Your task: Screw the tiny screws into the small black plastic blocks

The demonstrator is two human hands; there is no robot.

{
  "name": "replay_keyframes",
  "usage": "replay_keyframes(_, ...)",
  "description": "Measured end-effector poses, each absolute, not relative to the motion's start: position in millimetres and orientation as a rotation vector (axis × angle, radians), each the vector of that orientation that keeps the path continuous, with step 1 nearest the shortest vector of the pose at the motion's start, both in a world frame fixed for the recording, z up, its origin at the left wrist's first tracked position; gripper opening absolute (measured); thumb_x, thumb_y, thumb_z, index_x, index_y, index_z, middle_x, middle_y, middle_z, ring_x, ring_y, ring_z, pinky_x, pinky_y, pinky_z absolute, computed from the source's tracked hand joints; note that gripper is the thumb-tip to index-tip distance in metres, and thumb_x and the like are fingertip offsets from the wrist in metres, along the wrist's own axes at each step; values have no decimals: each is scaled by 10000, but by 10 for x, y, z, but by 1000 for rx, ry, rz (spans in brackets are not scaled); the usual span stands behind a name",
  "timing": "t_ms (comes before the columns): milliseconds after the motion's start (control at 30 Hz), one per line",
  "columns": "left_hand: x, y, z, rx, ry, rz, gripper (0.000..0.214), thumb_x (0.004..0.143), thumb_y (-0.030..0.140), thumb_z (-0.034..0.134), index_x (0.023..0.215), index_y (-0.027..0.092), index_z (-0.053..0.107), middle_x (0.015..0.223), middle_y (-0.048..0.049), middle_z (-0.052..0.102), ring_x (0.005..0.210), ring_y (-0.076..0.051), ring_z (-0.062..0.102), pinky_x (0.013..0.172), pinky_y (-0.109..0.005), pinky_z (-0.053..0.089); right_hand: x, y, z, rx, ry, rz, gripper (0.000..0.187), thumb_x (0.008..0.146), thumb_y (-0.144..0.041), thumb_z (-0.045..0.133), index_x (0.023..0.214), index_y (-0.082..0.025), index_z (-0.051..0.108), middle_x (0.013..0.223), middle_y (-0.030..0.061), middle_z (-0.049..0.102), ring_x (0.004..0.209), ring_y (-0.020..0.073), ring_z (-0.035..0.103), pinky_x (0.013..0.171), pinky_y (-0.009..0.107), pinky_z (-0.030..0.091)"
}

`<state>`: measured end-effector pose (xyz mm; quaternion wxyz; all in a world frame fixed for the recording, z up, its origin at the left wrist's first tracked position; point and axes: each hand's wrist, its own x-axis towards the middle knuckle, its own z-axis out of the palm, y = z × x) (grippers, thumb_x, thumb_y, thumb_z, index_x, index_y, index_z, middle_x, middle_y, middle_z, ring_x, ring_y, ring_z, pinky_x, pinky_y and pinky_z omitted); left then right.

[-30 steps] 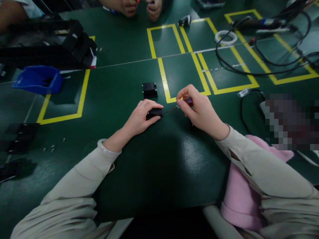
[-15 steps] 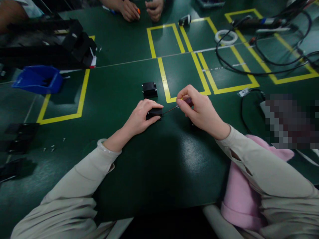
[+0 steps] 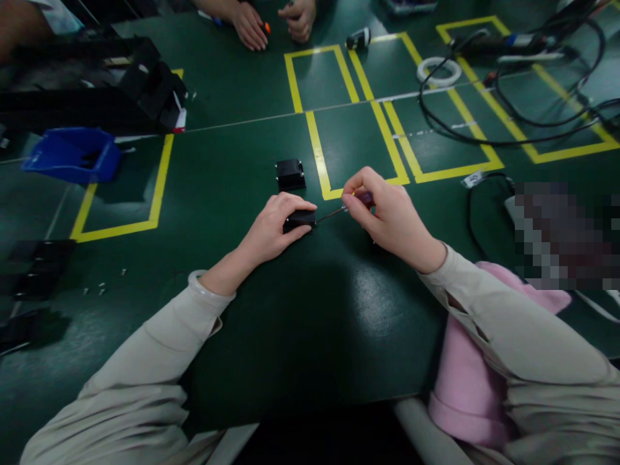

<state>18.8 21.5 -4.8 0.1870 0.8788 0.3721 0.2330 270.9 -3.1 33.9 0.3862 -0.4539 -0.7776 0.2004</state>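
Note:
My left hand (image 3: 272, 226) is closed around a small black block (image 3: 301, 219), thumb on its near side and fingers on its far side, holding it on the green table. In my right hand (image 3: 380, 210) is a screwdriver (image 3: 331, 214) with a dark reddish handle. Its thin shaft points left, and the tip meets the right end of the block, where a small screw seems to sit. Just beyond my left hand lies a second black block (image 3: 290, 174) with shiny screws at its corners.
Loose screws (image 3: 101, 288) lie at left near several dark parts (image 3: 43, 268). A blue bin (image 3: 77, 155) stands behind them, beside a long black assembly (image 3: 97, 90). Black cables (image 3: 484, 139) and a white ring (image 3: 438, 72) are at right. Another person's hands (image 3: 250, 27) rest across the table.
My hands, the block and the screwdriver hold nearly the same place. Across the table, the other person's fingers have shifted slightly.

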Motion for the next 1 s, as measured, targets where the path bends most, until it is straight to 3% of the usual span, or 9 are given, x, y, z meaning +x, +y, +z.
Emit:
replay_keyframes(100, 188, 213, -48, 2475, 1054, 652, 309, 968, 296, 625, 1266, 216, 610, 1234, -77, 646, 1186, -251, 587, 1026, -419, 445, 2696, -45, 341, -1152, -1974, 494, 75, 923, -194, 541, 992, -225, 545, 784, -13, 614, 691, 138, 611, 649, 276, 430)
replay_keyframes(300, 193, 207, -38, 2445, 1086, 630, 305, 970, 316, 610, 1262, 231, 612, 1245, -75, 651, 1206, -262, 585, 1046, -446, 443, 2704, -42, 347, -1150, -1988, 516, 77, 965, -292, 549, 921, -229, 544, 728, -20, 603, 639, 131, 583, 621, 274, 407)
replay_keyframes(400, 190, 209, -43, 2447, 1075, 637, 306, 968, 313, 614, 1263, 232, 612, 1243, -72, 651, 1201, -260, 586, 1042, -439, 441, 2706, -37, 341, -1140, -1971, 528, 28, 951, -239, 532, 975, -231, 544, 768, -16, 613, 676, 136, 607, 633, 276, 427)
replay_keyframes(500, 184, 212, -50, 2454, 1065, 643, 307, 970, 310, 613, 1266, 230, 611, 1242, -72, 648, 1199, -257, 584, 1037, -429, 441, 2704, -36, 342, -1124, -1963, 535, 93, 933, -208, 532, 1025, -223, 536, 799, -9, 618, 700, 142, 623, 648, 283, 444)
replay_keyframes(700, 187, 217, -44, 2457, 1055, 647, 305, 972, 315, 615, 1264, 227, 612, 1237, -70, 648, 1193, -255, 585, 1039, -425, 436, 2706, -34, 348, -1132, -1979, 581, 44, 969, -259, 540, 937, -238, 519, 706, -41, 571, 579, 113, 549, 599, 274, 405)
replay_keyframes(867, 188, 215, -46, 2442, 1075, 633, 308, 971, 320, 613, 1265, 230, 610, 1243, -74, 647, 1204, -262, 582, 1047, -436, 435, 2706, -36, 346, -1106, -1972, 561, 105, 938, -192, 536, 1033, -228, 513, 773, -29, 591, 684, 130, 603, 641, 271, 436)
replay_keyframes(1000, 187, 213, -50, 2445, 1071, 640, 306, 971, 315, 610, 1264, 228, 611, 1242, -71, 646, 1199, -260, 582, 1045, -434, 434, 2705, -36, 346, -1122, -1978, 560, 38, 966, -254, 546, 972, -225, 523, 769, -27, 586, 645, 115, 579, 626, 268, 421)
